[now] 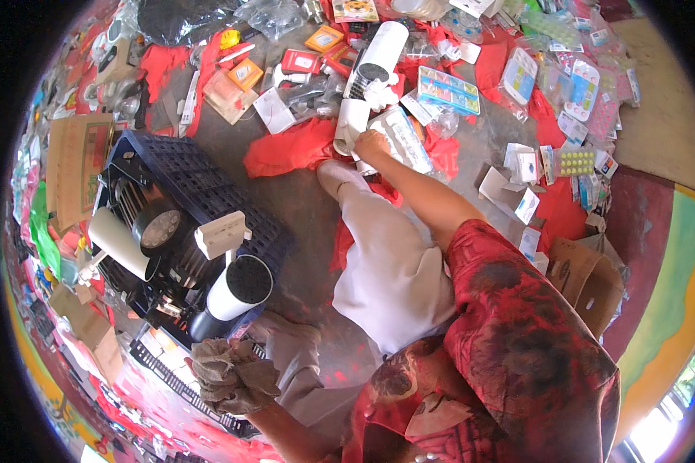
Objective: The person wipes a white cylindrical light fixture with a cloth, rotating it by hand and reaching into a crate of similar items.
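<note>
My left hand (196,363) is at the lower left, closed on a crumpled grey-brown cloth (235,378) that hides most of the fingers. My right hand (372,147) reaches far forward, its fingers curled at the lower end of a white cylindrical spotlight (352,122) on the floor. Just beyond it lies another white cylindrical spotlight (384,48) with a dark grille end. A plastic-wrapped white package (401,139) lies right beside my right hand. Red plastic (289,148) spreads to the left of the held spotlight.
A dark blue crate (201,174) on the left holds several black and white spotlights (224,297). Cardboard boxes stand at far left (77,170) and right (587,282). Orange boxes (324,38), blister packs (517,76) and red plastic litter the floor ahead. A painted wall (672,285) borders the right.
</note>
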Demonstrator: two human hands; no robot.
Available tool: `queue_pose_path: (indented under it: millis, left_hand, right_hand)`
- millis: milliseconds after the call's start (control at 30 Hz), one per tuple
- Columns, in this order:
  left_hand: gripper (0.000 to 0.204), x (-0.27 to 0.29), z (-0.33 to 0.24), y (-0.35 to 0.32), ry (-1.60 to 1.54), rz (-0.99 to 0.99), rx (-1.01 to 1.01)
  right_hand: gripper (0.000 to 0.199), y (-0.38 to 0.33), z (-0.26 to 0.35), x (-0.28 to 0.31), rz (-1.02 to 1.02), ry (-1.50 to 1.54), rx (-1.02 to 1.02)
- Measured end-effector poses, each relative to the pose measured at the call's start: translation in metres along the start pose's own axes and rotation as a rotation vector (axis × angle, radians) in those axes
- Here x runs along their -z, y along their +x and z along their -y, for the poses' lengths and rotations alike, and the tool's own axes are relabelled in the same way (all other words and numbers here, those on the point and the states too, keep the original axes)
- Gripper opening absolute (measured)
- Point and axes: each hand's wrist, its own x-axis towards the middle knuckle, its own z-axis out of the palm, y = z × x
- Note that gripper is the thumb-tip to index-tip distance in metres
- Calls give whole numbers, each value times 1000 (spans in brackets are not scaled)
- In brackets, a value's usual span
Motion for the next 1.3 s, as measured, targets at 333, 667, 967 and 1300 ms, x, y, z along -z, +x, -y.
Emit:
queue_pose_path:
  millis: [333,667,967,1300]
  left_hand:
    - [35,-23,33,-19,-557,177,-53]
    - [45,-78,79,-75,-1274,263,601]
    - [44,-57,78,-62,-2362,407,823]
    - [21,18,30,-35,-2471,696,520]
  right_hand:
    - [25,49,-19,12,94,-248,457]
    - [44,-20,16,6,76,120,6]
    - [21,-27,0,209,330,737,401]
    - [23,-129,42,342,-22,106,821]
